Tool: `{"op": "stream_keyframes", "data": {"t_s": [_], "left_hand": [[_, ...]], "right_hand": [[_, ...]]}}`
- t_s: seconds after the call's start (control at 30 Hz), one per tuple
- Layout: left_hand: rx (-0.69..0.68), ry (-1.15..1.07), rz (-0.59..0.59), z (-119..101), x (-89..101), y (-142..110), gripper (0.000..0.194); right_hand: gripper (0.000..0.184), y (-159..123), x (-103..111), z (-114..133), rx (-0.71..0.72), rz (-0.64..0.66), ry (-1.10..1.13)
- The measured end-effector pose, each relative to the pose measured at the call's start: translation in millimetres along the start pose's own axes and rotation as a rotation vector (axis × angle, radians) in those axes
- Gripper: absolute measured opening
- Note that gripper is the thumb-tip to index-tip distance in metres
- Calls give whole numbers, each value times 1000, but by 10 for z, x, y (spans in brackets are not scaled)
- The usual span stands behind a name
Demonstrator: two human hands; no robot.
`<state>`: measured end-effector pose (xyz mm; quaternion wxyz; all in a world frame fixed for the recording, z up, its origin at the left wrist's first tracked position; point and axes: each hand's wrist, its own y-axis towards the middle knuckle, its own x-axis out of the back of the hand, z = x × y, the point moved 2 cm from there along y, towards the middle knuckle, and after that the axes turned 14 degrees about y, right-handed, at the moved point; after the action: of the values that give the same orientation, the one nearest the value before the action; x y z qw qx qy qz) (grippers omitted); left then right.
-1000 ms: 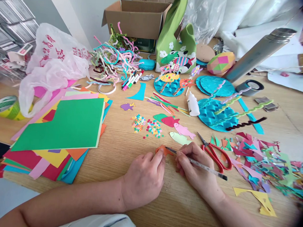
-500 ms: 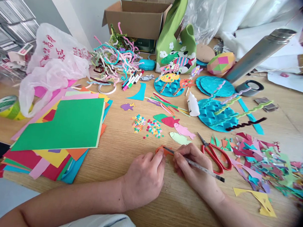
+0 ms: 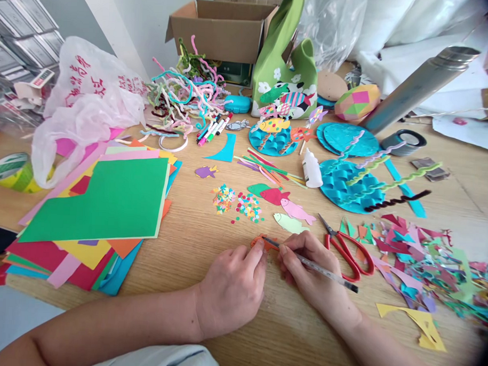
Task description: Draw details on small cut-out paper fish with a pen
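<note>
My right hand (image 3: 313,268) is closed around a clear-barrelled pen (image 3: 323,270). The pen's tip rests on a small orange paper fish (image 3: 270,242) on the table. Bent fingers of my left hand (image 3: 234,281) press this fish down and cover part of it. Just beyond lie cut paper fish in light green (image 3: 289,223), pink (image 3: 297,210), red (image 3: 274,196) and green (image 3: 256,189). Red-handled scissors (image 3: 347,253) lie beside my right hand, blades slightly apart. Small piles of paper stars (image 3: 223,198) and dots (image 3: 249,206) sit ahead of my left hand.
Coloured paper sheets (image 3: 119,200) are stacked at left and paper scraps (image 3: 421,258) spread at right. A glue bottle (image 3: 311,169) stands near a woven blue disc (image 3: 348,189). Behind are pipe cleaners (image 3: 186,101), a green bag (image 3: 286,72), a cardboard box (image 3: 217,32) and a steel flask (image 3: 421,90).
The pen's rear end has shifted slightly to the left and up in my right hand. My left hand holds the same place on the orange fish.
</note>
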<state>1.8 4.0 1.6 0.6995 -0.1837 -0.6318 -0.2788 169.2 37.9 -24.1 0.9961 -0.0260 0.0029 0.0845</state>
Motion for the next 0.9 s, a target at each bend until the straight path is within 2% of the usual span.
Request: {"op": "stream_keyframes", "data": {"t_s": [0.9], "left_hand": [[5, 4, 4, -2, 1, 2, 45]], "right_hand": [[27, -5, 0, 29, -11, -34, 9]]}}
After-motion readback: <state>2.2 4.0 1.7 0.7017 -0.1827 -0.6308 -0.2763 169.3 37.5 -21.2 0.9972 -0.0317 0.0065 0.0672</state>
